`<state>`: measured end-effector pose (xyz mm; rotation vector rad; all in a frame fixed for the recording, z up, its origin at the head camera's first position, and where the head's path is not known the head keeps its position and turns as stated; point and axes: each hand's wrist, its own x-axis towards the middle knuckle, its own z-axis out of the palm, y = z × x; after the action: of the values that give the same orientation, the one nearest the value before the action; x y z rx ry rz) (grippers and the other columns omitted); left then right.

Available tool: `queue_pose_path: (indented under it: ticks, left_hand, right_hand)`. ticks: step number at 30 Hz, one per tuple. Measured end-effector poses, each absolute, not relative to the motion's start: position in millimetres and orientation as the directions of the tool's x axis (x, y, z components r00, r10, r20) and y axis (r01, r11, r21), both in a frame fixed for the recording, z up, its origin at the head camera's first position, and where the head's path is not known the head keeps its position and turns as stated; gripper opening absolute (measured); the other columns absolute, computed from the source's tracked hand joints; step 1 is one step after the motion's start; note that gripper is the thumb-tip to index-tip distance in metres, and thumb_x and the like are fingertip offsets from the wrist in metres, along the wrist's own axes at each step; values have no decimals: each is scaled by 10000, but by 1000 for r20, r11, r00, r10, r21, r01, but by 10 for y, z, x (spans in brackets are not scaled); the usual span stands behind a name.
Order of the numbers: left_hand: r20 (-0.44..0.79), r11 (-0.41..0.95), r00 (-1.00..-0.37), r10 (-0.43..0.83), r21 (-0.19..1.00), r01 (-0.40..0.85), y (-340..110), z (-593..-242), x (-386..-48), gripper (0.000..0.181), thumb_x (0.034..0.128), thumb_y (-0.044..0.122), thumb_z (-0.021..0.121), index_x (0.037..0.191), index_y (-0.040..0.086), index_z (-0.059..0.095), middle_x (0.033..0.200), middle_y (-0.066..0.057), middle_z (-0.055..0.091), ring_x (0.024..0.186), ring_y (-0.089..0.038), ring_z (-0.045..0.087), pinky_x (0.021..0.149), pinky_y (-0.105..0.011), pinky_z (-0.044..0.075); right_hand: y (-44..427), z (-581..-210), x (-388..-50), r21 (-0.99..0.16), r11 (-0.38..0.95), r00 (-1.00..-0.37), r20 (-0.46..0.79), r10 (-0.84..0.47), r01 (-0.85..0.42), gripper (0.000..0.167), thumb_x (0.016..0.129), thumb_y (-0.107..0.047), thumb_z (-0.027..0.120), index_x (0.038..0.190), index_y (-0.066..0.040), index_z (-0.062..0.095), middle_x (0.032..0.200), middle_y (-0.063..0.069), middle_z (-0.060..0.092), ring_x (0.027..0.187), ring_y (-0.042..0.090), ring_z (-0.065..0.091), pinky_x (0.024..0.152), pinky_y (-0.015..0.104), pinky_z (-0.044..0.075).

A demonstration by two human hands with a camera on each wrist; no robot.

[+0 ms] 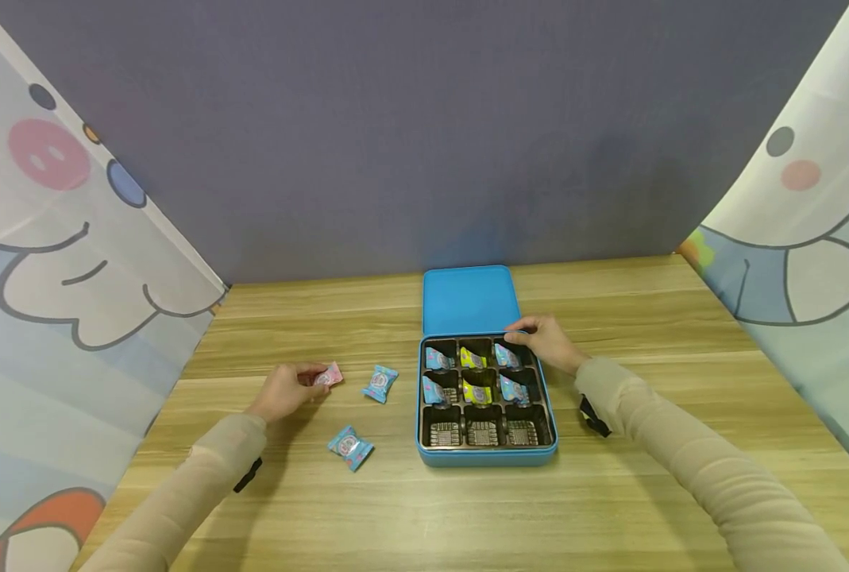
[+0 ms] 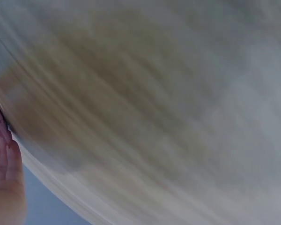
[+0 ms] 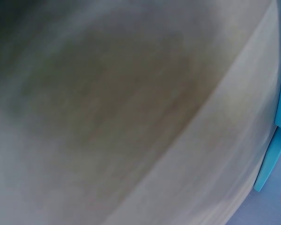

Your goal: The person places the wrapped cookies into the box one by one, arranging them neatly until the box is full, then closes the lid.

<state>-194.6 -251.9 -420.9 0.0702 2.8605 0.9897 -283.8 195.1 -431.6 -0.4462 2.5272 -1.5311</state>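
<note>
The pink candy (image 1: 328,375) is off to the left of the blue box (image 1: 487,458), pinched between the thumb and fingers of the person's left hand (image 1: 288,391). Between it and the box, I see a blue candy (image 1: 380,384) lying on the wooden table (image 1: 467,520); a second blue candy (image 1: 350,447) lies left of the box, level with its front part. The right hand (image 1: 547,343) touches the box's back right corner, fingers reaching over the rim; whether they grip it, I cannot tell. Inside the box, the brown tray (image 1: 483,434) has three rows of compartments: the back and middle rows each hold a blue, a yellow and a blue candy, while the front row shows its ridged bottoms. The blue lid (image 1: 470,300) lies open directly behind the box. Farther back stands a grey panel (image 1: 424,135), with cartoon curtains (image 1: 810,206) to the box's far left and far right.
</note>
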Motion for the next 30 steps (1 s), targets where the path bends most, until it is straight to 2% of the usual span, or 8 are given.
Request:
queue_pose_path:
  ticks: [6, 16, 24, 30]
  left_hand:
    - [-94, 781, -990, 107, 624, 25, -2544, -4217, -1971, 384, 809, 171, 704, 1147, 6, 630, 1031, -135, 664, 875, -186, 628, 726, -291, 537]
    - [-89, 785, -988, 126, 618, 44, -2587, -4240, -2002, 457, 803, 263, 713, 1194, 51, 607, 1082, -120, 650, 954, -245, 621, 730, -282, 519]
    - [-69, 795, -989, 130, 604, 62, -2559, -4246, -2002, 538, 756, 290, 752, 1208, 48, 591, 1063, -115, 644, 757, -147, 523, 634, -233, 445]
    - [-49, 781, -988, 148, 619, 86, -2559, -4279, -2009, 503, 750, 233, 761, 1188, 43, 604, 1066, -122, 642, 755, -143, 509, 649, -230, 450]
  right_hand:
    - [1951, -4314, -2820, -881, 442, -944, 14, -330, -167, 265, 861, -215, 648, 1058, -41, 677, 1128, 163, 612, 1067, 321, 545, 906, 414, 479]
    - [1954, -4316, -2844, -879, 441, -943, 30, -332, -183, 295, 861, -223, 647, 1066, -12, 671, 1109, 172, 618, 1034, 315, 559, 881, 404, 494]
    - [1961, -4309, -2833, -884, 433, -944, 27, -328, -176, 272, 860, -214, 649, 1056, -26, 675, 1119, 169, 614, 1060, 320, 547, 900, 412, 481]
    - [1950, -4291, -2816, -883, 434, -942, 26, -334, -179, 284, 864, -222, 644, 1066, -25, 670, 1133, 173, 606, 1063, 323, 541, 899, 416, 481]
